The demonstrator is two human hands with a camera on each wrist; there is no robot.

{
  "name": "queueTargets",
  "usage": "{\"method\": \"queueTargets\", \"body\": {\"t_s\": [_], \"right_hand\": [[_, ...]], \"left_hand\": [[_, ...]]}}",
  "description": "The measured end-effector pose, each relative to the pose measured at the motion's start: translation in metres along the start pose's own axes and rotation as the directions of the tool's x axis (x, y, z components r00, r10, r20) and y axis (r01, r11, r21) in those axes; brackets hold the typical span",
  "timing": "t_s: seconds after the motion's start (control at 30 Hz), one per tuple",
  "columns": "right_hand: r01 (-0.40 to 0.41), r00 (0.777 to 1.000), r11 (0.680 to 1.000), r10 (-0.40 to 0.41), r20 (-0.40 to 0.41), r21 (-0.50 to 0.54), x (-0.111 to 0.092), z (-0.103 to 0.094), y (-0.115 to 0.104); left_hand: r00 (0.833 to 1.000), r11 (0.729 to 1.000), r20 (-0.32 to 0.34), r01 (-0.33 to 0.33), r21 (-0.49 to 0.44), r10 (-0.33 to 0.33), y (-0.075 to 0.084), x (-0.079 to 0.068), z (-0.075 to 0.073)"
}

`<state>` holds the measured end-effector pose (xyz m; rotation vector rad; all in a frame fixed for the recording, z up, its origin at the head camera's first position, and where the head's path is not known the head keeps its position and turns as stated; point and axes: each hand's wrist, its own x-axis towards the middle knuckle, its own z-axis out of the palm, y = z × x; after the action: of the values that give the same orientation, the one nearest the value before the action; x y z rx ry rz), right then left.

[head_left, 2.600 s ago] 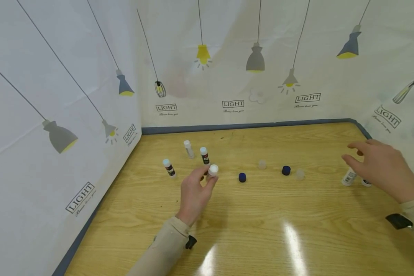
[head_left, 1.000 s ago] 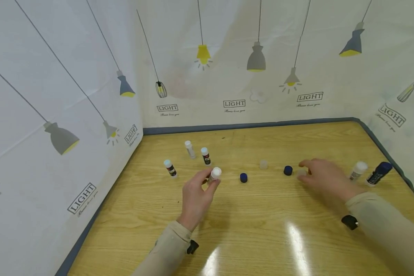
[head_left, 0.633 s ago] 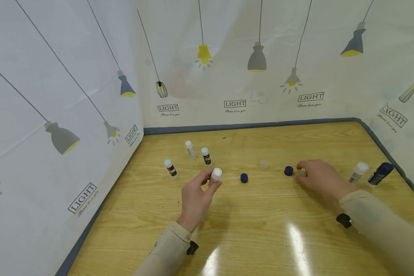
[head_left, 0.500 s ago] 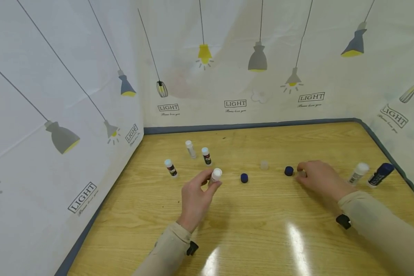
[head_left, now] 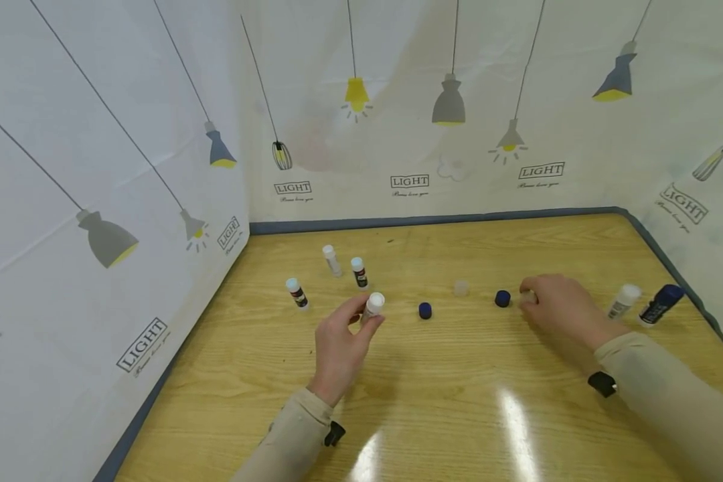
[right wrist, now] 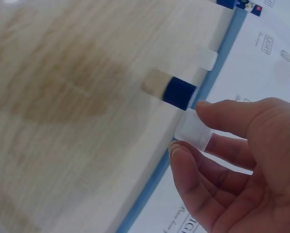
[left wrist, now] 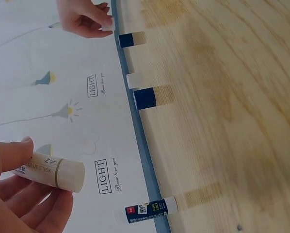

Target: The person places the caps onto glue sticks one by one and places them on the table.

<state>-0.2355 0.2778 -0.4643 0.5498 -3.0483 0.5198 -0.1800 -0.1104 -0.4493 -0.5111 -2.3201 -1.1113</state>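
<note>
Gripping in the left hand (head_left: 340,345) a white glue stick (left wrist: 49,171), likely light, stiff and best held around the middle, and pinching in the right hand (head_left: 559,306) a ridged, translucent cap (right wrist: 193,130), presumably featherlight, surest by its sides.

place: screened-off work spot, room type unclear | wood-grain tabletop (head_left: 440,402) enclosed on three sides by lamp-printed sheeting (head_left: 406,147)
</note>
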Motion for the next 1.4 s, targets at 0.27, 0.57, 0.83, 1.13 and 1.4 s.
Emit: {"method": "queueTargets", "body": {"t_s": [0.27, 0.57, 0.83, 1.13, 1.4], "right_hand": [[0.011, 1.000, 1.000, -0.011, -0.030, -0.003, -0.002, -0.011, -0.008], [0.035, 0.996, 0.999, -0.037, -0.080, -0.024, -0.005, -0.019, -0.020], [0.039, 0.993, 0.999, -0.040, -0.107, -0.011, -0.006, -0.026, -0.032], [0.048, 0.989, 0.999, -0.047, -0.142, 0.001, -0.002, -0.033, -0.051], [0.091, 0.973, 0.996, -0.085, -0.212, 0.018, 0.002, -0.035, -0.067]], "left_hand": [[1.000, 1.000, 0.001, 0.006, -0.014, -0.006, 0.002, 0.000, 0.001], [1.000, 1.000, -0.015, -0.011, -0.018, 0.011, 0.001, -0.001, 0.004], [1.000, 0.999, 0.004, 0.017, -0.029, -0.017, 0.002, 0.000, 0.005], [1.000, 0.999, -0.014, 0.009, -0.041, -0.010, 0.001, 0.003, 0.010], [1.000, 0.998, -0.012, 0.022, -0.053, -0.022, 0.002, 0.006, 0.016]]}}
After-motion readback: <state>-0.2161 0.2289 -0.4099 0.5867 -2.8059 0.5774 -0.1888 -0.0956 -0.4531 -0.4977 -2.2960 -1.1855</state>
